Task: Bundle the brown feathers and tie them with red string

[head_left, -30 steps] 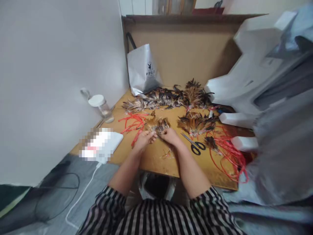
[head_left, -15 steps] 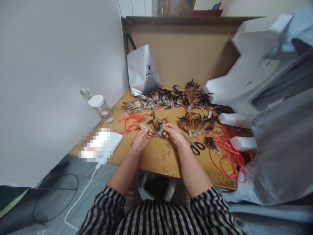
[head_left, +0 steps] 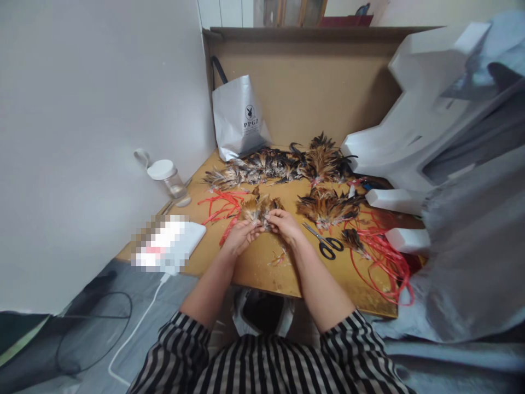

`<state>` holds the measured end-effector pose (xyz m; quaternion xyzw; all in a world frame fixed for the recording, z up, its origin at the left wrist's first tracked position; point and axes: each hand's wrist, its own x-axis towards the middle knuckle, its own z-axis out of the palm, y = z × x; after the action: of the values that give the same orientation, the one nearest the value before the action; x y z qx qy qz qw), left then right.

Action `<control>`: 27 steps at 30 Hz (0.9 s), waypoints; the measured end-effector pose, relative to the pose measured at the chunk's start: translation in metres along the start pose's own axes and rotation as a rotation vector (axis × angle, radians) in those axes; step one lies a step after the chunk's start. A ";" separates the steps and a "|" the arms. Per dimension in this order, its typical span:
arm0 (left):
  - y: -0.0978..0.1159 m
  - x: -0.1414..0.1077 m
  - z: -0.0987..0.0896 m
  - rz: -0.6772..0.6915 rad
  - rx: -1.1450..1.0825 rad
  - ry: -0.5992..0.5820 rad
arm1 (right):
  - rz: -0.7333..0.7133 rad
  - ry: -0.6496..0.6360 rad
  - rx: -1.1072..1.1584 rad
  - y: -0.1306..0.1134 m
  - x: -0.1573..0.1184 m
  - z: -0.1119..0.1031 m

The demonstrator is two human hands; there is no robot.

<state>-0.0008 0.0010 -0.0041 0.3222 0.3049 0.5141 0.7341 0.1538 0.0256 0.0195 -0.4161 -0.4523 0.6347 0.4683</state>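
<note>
A small bunch of brown feathers is sitting between your left hand and your right hand, over the middle of the wooden table. Red strings are lying just to its left, and a wider fan of feathers is resting to its right. Scissors are lying in front of that fan. More red strings are tangling near the right edge. A long row of dark feathers is running along the back, and a silver bag is standing behind it. A brown board is rising at the back, and a pale wall is standing on your left. Both your hands are pinching the bunch's low end, fingertips nearly together, fingers bending inward. Your bare forearms are reaching forward from striped sleeves.
</note>
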 end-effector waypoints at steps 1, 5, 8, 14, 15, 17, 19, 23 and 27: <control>0.000 0.000 0.001 -0.005 0.004 0.000 | 0.000 -0.001 -0.008 0.000 0.000 0.001; -0.001 -0.002 0.004 -0.024 0.062 -0.020 | 0.008 -0.005 -0.051 0.002 -0.002 0.006; -0.001 -0.003 0.006 -0.007 0.118 -0.040 | 0.013 0.024 -0.055 0.003 -0.002 0.007; -0.003 -0.002 0.008 0.025 0.187 -0.006 | -0.054 0.151 0.073 0.001 0.003 0.003; -0.004 -0.002 0.008 0.033 0.214 0.001 | -0.070 0.168 0.115 0.000 0.003 0.001; -0.007 -0.001 0.009 0.064 0.278 0.008 | -0.099 0.193 0.197 -0.004 0.004 -0.001; -0.010 -0.001 0.010 0.115 0.357 0.011 | -0.115 0.217 0.248 -0.007 0.003 -0.003; -0.014 0.001 0.008 0.212 0.504 0.043 | -0.144 0.268 0.244 -0.011 0.002 -0.005; -0.009 0.003 0.002 0.235 0.485 0.103 | -0.147 0.251 0.197 -0.009 0.002 -0.003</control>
<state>0.0068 0.0012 -0.0102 0.4952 0.4163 0.5233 0.5546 0.1587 0.0294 0.0275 -0.4099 -0.3551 0.5832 0.6048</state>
